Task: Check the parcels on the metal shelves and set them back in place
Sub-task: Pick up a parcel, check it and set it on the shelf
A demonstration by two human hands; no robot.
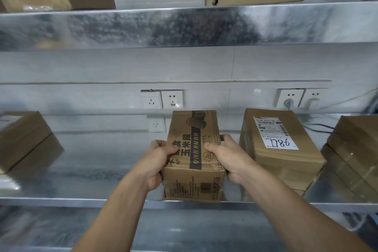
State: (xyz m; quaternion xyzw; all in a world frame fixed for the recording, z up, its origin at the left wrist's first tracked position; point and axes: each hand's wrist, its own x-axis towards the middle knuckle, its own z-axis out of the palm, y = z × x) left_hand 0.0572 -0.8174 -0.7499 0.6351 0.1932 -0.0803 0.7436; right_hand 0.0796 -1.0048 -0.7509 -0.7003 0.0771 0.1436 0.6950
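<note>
My left hand point(156, 162) and right hand point(228, 158) grip the printed brown cardboard parcel point(194, 129) by its sides, long axis pointing away from me.

Soft, even, dim light; glare on the upper shelf edge point(184, 26); blurred, bowed frame edges.

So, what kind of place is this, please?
Probably a parcel storage or pickup room: shiny metal shelves hold brown cardboard boxes, and one carries a white shipping label with a handwritten number.

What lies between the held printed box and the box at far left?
Only the left hand gripping the printed box, then bare metal shelf, head view.
</note>
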